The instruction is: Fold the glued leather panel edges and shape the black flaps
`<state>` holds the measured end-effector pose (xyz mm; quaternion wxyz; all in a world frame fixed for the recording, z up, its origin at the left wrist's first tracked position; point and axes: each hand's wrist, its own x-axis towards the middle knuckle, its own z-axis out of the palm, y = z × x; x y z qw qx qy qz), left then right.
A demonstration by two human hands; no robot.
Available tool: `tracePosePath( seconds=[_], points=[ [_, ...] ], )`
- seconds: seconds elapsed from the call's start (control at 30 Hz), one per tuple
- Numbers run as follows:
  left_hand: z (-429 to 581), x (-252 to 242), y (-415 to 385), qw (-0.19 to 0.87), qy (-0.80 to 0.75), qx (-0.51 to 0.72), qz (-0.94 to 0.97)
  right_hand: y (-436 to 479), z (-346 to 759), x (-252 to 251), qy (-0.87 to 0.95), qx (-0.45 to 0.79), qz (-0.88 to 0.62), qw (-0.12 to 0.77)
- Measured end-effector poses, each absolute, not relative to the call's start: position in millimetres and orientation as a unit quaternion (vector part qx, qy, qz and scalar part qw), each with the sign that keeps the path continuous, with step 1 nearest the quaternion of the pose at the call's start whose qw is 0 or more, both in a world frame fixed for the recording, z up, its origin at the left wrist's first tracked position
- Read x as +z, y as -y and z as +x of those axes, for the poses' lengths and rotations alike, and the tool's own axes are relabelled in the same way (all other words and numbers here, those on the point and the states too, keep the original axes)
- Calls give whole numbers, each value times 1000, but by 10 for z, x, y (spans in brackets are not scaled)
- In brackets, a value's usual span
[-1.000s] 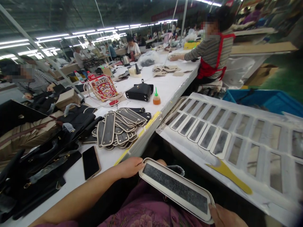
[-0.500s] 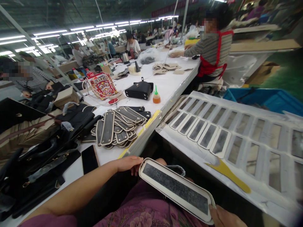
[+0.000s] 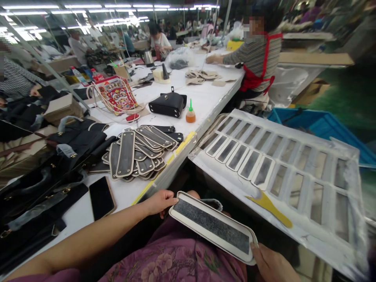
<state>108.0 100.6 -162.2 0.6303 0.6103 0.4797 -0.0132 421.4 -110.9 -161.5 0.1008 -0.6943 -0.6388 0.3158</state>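
Across my lap lies a handbag [image 3: 212, 225], its long bottom face turned up, with a dark speckled strip inside a cream border. A plastic-wrapped handle [image 3: 216, 203] shows behind it. My left hand [image 3: 161, 202] pinches the bag's left end, thumb on the rim and the other fingers partly hidden. At the opposite end, my right hand [image 3: 272, 261] grips the corner, its thumb on the border. Left of the bag, a pile of dark panels [image 3: 138, 152] with cream edging and metal studs is on the table. Cream-bordered dark panels [image 3: 251, 164] lie on the board to the right.
The slotted white board [image 3: 296, 207] carries a yellow scraper-like tool [image 3: 272, 208]. On the white table [image 3: 117, 192] are a phone [image 3: 102, 197], black bags [image 3: 79, 137], a small black bag [image 3: 168, 104] and a glue bottle [image 3: 190, 113]. A co-worker [image 3: 255, 58] sits beyond, near a blue bin [image 3: 305, 121].
The camera view has shifted a little, so the table and board sit further left. Both hands keep their hold on the handbag, which stays bottom up and has hardly moved.
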Motion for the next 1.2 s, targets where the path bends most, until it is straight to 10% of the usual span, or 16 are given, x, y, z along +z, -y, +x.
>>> tracePosePath(
  seconds=[0.87,1.2],
  points=[
    [1058,-1733,-939,530,-471,-20,705,1065,3762,-1361,466,255,-847,12],
    [1060,-1679,-952,566,-459,-39,684,1260,4126,-1501,209,651,-635,359]
  ],
)
